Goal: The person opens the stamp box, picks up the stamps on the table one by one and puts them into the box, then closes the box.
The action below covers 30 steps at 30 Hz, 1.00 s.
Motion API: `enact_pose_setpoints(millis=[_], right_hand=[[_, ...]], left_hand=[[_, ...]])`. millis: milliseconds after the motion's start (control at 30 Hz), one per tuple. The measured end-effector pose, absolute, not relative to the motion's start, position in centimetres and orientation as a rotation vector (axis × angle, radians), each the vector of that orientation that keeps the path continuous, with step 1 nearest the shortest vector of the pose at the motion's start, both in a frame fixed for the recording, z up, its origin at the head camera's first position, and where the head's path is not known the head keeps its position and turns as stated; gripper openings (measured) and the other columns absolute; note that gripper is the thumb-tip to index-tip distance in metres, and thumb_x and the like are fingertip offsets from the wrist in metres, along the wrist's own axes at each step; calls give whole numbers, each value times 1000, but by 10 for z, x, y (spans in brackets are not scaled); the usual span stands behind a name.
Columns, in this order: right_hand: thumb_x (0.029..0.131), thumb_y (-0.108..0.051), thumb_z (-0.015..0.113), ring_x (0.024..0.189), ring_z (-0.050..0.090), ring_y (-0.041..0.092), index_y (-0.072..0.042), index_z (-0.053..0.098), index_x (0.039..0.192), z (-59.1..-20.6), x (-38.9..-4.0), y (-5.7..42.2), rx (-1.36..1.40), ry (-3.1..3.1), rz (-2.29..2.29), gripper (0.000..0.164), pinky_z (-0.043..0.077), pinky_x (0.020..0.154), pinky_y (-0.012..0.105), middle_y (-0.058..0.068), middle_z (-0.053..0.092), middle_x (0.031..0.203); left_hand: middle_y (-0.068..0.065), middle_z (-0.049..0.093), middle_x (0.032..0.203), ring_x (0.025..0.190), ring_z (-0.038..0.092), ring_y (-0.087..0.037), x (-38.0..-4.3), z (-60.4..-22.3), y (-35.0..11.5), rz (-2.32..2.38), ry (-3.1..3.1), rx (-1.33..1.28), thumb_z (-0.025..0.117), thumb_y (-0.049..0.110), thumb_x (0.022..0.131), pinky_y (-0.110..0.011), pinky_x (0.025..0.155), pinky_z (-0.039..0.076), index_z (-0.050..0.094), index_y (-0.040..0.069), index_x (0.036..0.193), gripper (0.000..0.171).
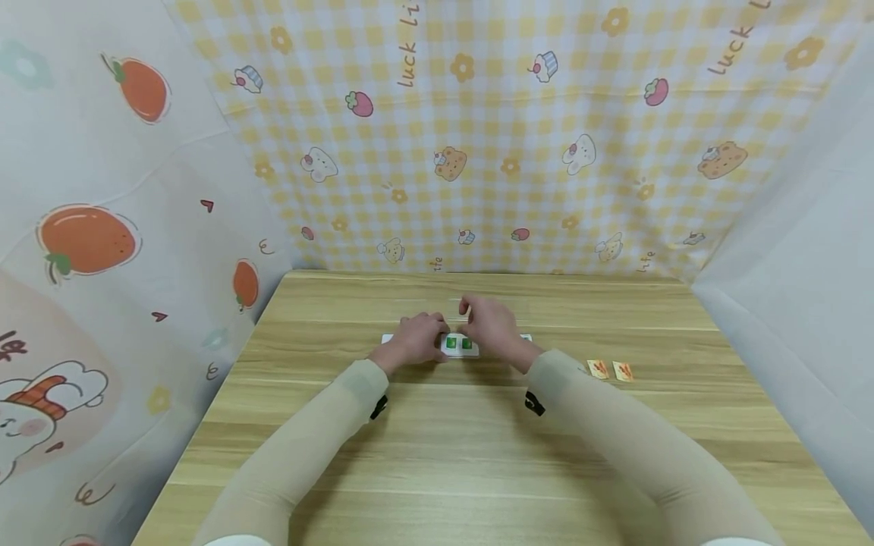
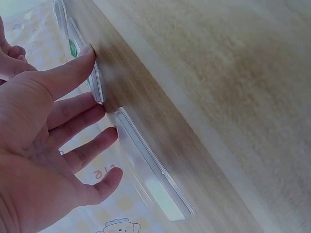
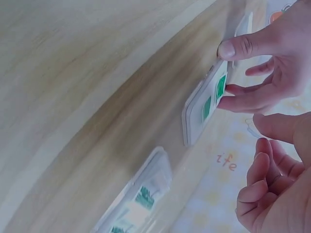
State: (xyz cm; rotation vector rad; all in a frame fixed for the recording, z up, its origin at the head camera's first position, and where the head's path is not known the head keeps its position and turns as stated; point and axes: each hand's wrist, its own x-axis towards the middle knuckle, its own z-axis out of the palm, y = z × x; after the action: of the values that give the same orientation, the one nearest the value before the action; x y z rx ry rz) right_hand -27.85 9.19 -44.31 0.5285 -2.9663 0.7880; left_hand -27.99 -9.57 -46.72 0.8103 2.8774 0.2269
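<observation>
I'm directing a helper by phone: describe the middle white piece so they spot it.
On the wooden table, towards the back, is a row of three white pieces. The left hand grips the middle piece, which shows two green squares. Unlike its neighbours, it has a piece on either side and is gripped.

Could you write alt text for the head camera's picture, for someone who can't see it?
A person's left hand holds a flat white piece bearing two green pictures at a wood-grain table, the right hand close beside it. Two small cards with orange prints lie to the right, and a yellow-checked curtain with cartoon prints hangs behind.
</observation>
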Motion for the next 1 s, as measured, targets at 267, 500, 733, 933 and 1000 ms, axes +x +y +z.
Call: enact_pose_setpoints(millis=[267, 500, 733, 933, 1000], right_hand=[[86, -20, 81, 61, 56, 16, -10, 66, 107, -434, -273, 105, 579, -2969, 766, 28, 44, 51, 31, -2, 62, 80], [86, -14, 79, 59, 54, 14, -10, 70, 104, -422, -263, 127, 642, -2938, 729, 21, 43, 51, 30, -2, 62, 77], [87, -12, 77, 59, 54, 13, -14, 71, 104, -407, -247, 154, 706, -2926, 673, 18, 43, 50, 30, -1, 65, 82], [89, -13, 76, 55, 53, 11, -13, 71, 109, -396, -236, 178, 712, -2937, 639, 21, 42, 48, 30, 1, 66, 86], [88, -13, 76, 58, 55, 11, -12, 71, 110, -394, -234, 188, 706, -2930, 626, 22, 43, 50, 31, 1, 66, 85]], left_hand=[[0, 60, 124, 107, 55, -22, -279, -464, -96, 244, 2871, 806, 84, 41, 83, -52, 88, 45, 69, 14, 127, 54], [0, 61, 120, 105, 55, -22, -280, -464, -94, 275, 2868, 818, 84, 41, 82, -51, 87, 45, 69, 13, 127, 55], [-3, 61, 127, 110, 57, -23, -277, -463, -96, 309, 2846, 807, 84, 40, 83, -55, 92, 44, 63, 12, 137, 64], [-7, 59, 135, 115, 58, -24, -274, -459, -102, 377, 2840, 782, 85, 37, 82, -57, 98, 40, 55, 12, 144, 73], [-7, 58, 136, 118, 57, -25, -274, -459, -104, 387, 2843, 791, 84, 37, 83, -55, 100, 40, 53, 13, 146, 75]])
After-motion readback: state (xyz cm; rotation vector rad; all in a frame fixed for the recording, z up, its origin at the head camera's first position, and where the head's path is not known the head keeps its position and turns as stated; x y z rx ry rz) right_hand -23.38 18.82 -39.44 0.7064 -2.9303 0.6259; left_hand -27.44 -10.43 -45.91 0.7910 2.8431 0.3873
